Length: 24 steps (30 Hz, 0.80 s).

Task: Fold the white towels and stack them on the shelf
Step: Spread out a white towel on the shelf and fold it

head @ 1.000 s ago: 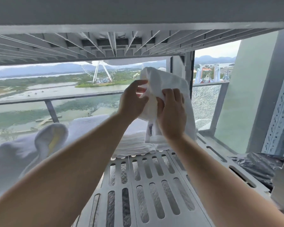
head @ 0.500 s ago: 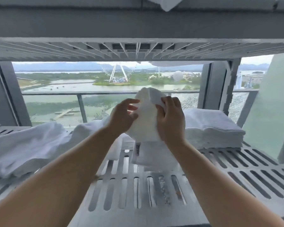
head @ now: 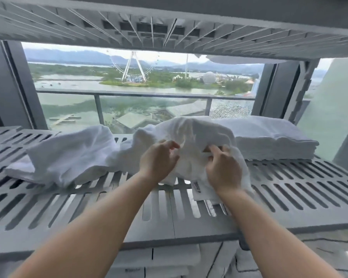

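Towels (head: 199, 137) loose and stacked on slotted shelf (head: 289, 187)

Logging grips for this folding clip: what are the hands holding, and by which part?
The right hand pinches a fold near the middle of the crumpled towel on the shelf. The left hand is open against the cloth, gripping nothing.

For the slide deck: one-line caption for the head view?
Both hands, left and right, work a crumpled white towel on the slatted shelf, beside a folded stack.
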{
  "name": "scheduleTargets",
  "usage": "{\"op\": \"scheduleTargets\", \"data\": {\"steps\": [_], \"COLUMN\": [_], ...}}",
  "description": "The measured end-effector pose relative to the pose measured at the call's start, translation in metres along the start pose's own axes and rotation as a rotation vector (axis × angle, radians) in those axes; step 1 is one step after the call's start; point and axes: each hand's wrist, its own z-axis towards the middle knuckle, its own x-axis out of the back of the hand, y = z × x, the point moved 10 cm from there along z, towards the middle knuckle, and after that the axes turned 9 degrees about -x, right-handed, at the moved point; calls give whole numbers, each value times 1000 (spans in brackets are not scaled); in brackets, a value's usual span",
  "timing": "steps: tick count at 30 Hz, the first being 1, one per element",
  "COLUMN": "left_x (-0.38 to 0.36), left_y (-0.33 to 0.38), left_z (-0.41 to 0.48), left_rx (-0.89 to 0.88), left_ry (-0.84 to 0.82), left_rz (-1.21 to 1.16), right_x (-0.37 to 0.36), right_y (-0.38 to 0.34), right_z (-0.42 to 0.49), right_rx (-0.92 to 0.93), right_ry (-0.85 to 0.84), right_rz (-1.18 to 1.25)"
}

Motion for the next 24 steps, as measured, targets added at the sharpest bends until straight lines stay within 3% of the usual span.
{"op": "scheduleTargets", "data": {"steps": [4, 7, 13, 20, 24], "left_x": [-6, -10, 22, 101, 138], "left_y": [4, 2, -13, -55, -91], "left_z": [-22, -38, -77, -115, -132], "left_rx": [-24, 1, 30, 176, 217], "left_ry": [-43, -89, -118, 36, 32], "left_rz": [50, 81, 292, 362, 399], "right_x": [2, 10, -13, -26, -54], "right_y": [-15, -41, -86, -146, -195], "right_z": [-16, -40, -71, -92, -102], "right_rx": [66, 262, 476, 530, 552], "right_ry": [51, 152, -46, -143, -230], "right_rz": [9, -12, 211, 325, 328]}}
